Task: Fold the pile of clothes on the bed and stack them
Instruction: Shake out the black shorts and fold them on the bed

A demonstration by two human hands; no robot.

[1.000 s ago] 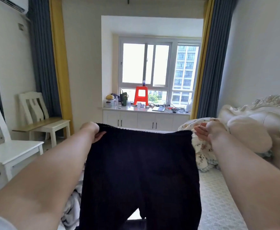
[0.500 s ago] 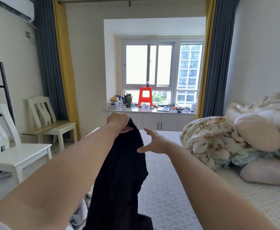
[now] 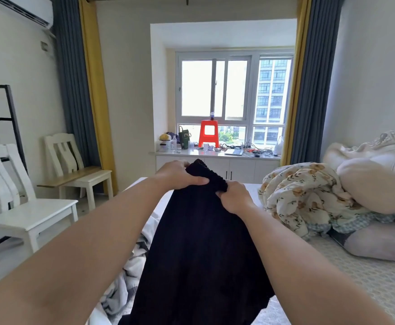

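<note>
A black ribbed garment (image 3: 198,249) hangs folded in half lengthwise in front of me, above the bed (image 3: 360,285). My left hand (image 3: 180,175) grips its bunched waistband from the left. My right hand (image 3: 235,198) grips the same waistband just to the right, almost touching the left hand. Below the garment, a heap of white and grey patterned clothes (image 3: 126,282) lies on the bed's near left part, mostly hidden by the black cloth and my left arm.
A floral quilt (image 3: 302,198) and several pillows (image 3: 374,191) are heaped at the headboard on the right. Two white chairs (image 3: 27,214) stand on the floor to the left. A window counter with a red stool (image 3: 208,133) is at the far end.
The garment was spread wide between both hands. My right hand let go, the left brought the waistband together, and the right hand has now gripped it beside the left.
</note>
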